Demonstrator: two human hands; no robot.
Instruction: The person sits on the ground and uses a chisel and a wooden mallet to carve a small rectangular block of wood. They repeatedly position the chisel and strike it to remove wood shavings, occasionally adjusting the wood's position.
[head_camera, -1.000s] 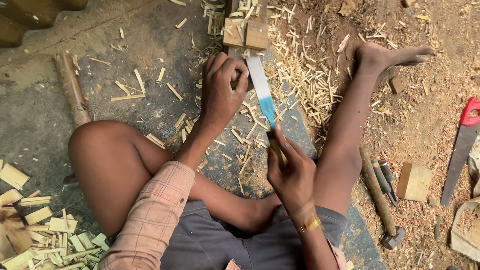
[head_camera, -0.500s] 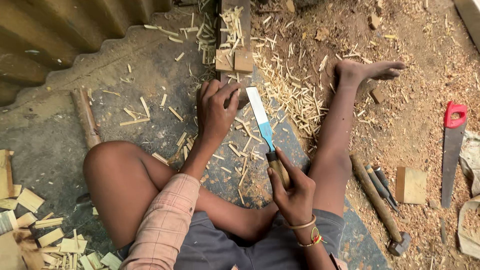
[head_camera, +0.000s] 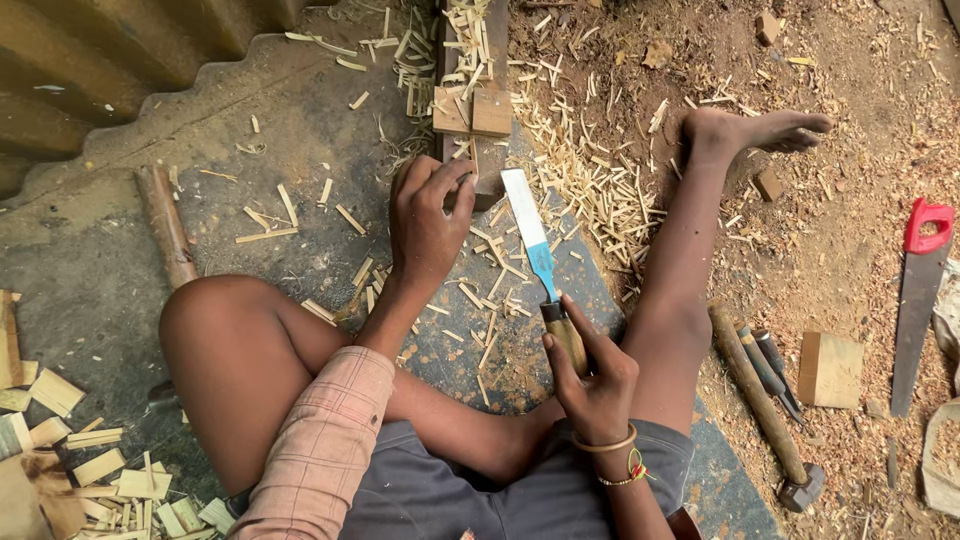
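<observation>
I sit cross-legged on the ground. My right hand (head_camera: 590, 375) grips the wooden handle of a wide flat chisel (head_camera: 530, 235), whose blue-and-white blade points away from me. My left hand (head_camera: 428, 215) rests fingers-curled on the near end of a dark wooden block (head_camera: 486, 170), and what its fingers pinch there is hidden. Two small square wood pieces (head_camera: 472, 110) lie on that block, just beyond the hand. Thin wood splinters (head_camera: 590, 185) litter the floor around the blade.
A hammer (head_camera: 765, 410) and two small tools (head_camera: 770, 365) lie right of my leg, beside a wood block (head_camera: 830, 368) and a red-handled saw (head_camera: 920, 290). Cut wood chips (head_camera: 60, 440) pile at lower left. A round stick (head_camera: 165, 225) lies left; corrugated sheet (head_camera: 110, 60) stands behind.
The chisel has shifted slightly left and its blade now lies flatter beside the left hand. My left hand stays on the block. The camera view has tilted down a little.
</observation>
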